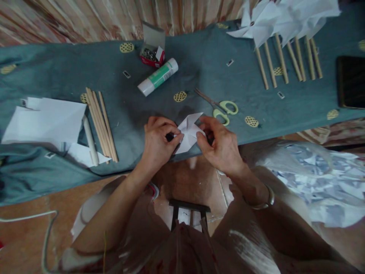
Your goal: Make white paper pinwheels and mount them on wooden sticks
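Observation:
Between my two hands is a white paper pinwheel, its folded blades sticking out over the table's near edge. The fingers of my left hand pinch its left side. On the opposite side, my right hand grips a blade between thumb and fingers. Just beyond my right hand lie scissors with light green handles, blades pointing away to the left. A glue stick with a green label rests farther back, beside an open red box of small metal pieces.
Wooden sticks and white paper sheets lie at the left with a white pen-like rod. Several pinwheels on sticks lie at the back right, near a dark phone. A plastic bag of paper scraps stands at lower right.

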